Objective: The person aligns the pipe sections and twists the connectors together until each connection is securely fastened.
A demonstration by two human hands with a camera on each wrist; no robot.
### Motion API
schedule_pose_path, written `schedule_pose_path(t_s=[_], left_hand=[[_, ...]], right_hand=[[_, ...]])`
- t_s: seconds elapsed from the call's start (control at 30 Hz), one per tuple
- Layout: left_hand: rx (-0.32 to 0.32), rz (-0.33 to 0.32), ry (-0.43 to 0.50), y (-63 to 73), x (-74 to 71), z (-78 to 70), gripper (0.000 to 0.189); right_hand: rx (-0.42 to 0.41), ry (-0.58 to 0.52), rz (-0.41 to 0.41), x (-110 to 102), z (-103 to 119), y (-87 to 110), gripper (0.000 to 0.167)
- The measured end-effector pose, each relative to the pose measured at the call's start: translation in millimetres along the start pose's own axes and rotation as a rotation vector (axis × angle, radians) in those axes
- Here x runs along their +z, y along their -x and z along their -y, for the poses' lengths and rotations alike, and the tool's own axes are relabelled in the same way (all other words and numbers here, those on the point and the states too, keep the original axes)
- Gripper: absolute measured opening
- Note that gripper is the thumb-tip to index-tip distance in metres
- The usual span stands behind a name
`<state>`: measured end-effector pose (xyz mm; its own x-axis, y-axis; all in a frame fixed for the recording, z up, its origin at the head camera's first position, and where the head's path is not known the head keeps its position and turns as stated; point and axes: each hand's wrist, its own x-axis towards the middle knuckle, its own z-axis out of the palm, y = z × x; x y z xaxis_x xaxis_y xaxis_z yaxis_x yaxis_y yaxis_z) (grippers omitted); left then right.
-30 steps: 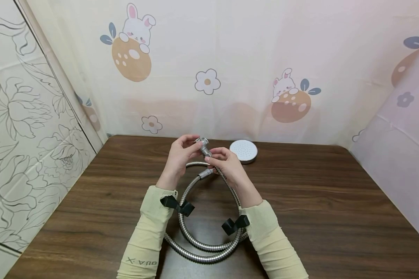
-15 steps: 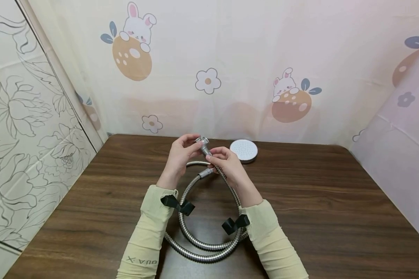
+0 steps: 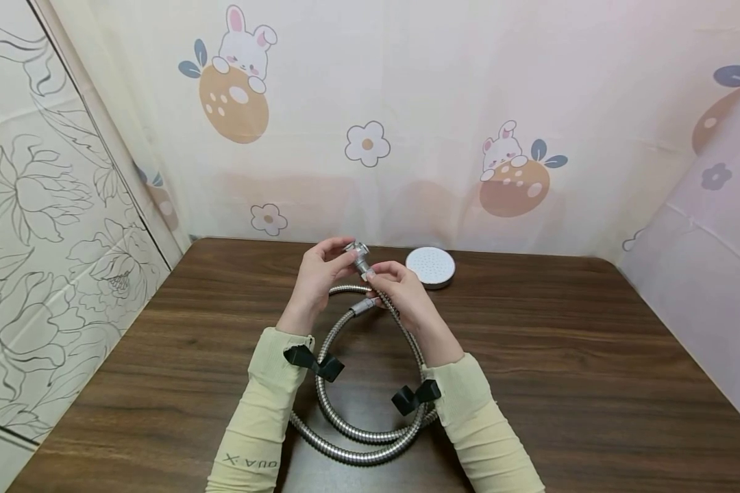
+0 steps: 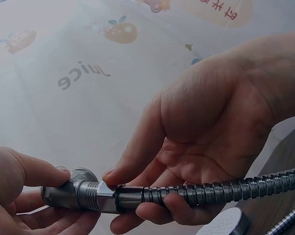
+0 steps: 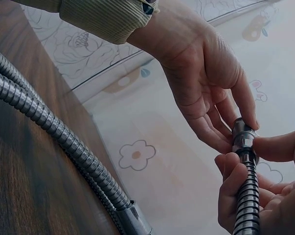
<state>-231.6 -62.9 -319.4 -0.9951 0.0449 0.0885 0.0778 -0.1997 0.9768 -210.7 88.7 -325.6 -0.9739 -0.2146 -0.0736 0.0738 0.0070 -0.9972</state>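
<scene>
My left hand (image 3: 316,275) grips a small silver angled pipe fitting (image 3: 359,252) between thumb and fingers, above the back of the table. In the left wrist view, the hose's hex nut (image 4: 107,197) sits against the threaded end of the fitting (image 4: 64,197). My right hand (image 3: 410,298) pinches that nut, thumb on top, with fingers curled round the ribbed metal shower hose (image 4: 211,192). The hose (image 3: 360,455) loops down onto the table under both forearms. Its other end, a smooth metal cone (image 3: 364,306), lies just below my right fingers.
A round white shower head (image 3: 430,266) lies face up near the table's back edge, just right of my right hand. Behind the brown wooden table (image 3: 561,356) hangs a patterned curtain (image 3: 432,89). A floral panel (image 3: 49,205) stands on the left.
My right thumb and fingers have shifted slightly on the nut. The left hand keeps hold of the fitting in the same place, and the hose loops and shower head stay put.
</scene>
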Motion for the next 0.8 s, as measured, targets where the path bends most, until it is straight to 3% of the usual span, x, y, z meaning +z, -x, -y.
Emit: schedule_pose_path(t_s=[0.37, 0.67, 0.8], left_hand=[[-0.002, 0.007, -0.015, 0.6, -0.2, 0.3, 0.031], [0.006, 0.013, -0.025, 1.6, 0.7, -0.7, 0.032], [0.014, 0.015, -0.043, 2.5, 1.5, -0.3, 0.031]], right_hand=[[0.027, -0.012, 0.013, -0.1, 0.1, -0.2, 0.027], [0.010, 0.035, 0.008, -1.5, -0.8, -0.5, 0.040], [0.025, 0.043, -0.007, -1.9, -0.7, -0.4, 0.037]])
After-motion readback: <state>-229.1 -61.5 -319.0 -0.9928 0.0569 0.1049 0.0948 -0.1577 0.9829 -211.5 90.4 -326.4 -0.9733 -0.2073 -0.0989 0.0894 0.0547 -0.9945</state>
